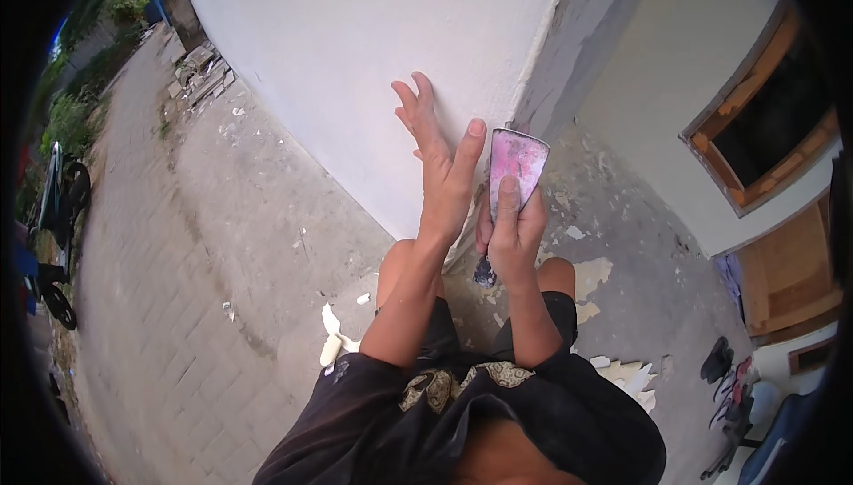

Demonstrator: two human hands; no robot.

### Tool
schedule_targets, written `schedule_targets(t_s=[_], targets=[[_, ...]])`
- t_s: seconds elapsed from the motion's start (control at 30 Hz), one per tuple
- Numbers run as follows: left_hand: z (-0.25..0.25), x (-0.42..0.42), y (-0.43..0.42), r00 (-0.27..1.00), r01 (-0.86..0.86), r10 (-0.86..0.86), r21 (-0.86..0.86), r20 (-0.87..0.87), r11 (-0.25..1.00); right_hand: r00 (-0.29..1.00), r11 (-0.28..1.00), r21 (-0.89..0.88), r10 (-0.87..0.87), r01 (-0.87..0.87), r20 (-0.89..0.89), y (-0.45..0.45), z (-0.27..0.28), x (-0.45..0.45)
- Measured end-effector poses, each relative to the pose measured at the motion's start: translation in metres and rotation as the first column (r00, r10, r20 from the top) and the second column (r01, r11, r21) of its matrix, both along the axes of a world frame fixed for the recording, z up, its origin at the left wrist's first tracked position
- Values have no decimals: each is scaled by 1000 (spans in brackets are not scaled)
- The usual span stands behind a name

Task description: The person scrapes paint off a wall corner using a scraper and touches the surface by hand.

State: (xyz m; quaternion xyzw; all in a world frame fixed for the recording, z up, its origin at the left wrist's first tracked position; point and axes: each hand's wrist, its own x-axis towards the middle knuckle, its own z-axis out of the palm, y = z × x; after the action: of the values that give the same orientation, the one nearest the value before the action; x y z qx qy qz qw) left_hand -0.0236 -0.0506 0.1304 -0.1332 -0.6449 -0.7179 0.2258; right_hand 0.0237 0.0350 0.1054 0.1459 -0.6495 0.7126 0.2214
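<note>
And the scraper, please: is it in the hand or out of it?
In: the scraper is held by the right hand, thumb against its pink face.

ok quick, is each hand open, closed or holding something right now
Left hand: open, fingers apart, nothing held, in front of the white wall.
Right hand: closed, holding the pink-stained scraper.

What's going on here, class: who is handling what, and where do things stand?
A person's right hand grips a pink-smeared scraper, its broad end pointing away from the body. The left hand is open, fingers spread, in front of a white wall; whether it touches is unclear. Pale flakes lie on the ground.
</note>
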Motion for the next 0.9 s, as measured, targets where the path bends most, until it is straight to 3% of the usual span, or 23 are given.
schedule_targets(t_s=[0.1, 0.2, 0.33, 0.53, 0.63, 0.9], targets=[[-5, -2, -1, 1000, -10, 10, -37, -6, 999, 991, 993, 69, -86, 93, -102, 1, 3, 1], [-7, -4, 0, 1000, -22, 21, -52, -11, 998, 997, 998, -59, -42, 39, -59, 0, 8, 3], [-6, -5, 2, 999, -41, 41, -52, -8, 998, 998, 997, -43, -64, 63, -15, -7, 11, 9], [-5, -2, -12, 993, 114, -114, 49, -4, 992, 999, 978, -209, -14, 21, 33, -21, 8, 7], [-6, -1, -16, 996, 78, -82, -89, -44, 993, 998, 969, -241, -46, 53, 35, -25, 14, 10], [-4, -2, -7, 1000, 8, -9, -138, -12, 990, 1000, 981, -193, 5, -5, 4, -12, 12, 9]])
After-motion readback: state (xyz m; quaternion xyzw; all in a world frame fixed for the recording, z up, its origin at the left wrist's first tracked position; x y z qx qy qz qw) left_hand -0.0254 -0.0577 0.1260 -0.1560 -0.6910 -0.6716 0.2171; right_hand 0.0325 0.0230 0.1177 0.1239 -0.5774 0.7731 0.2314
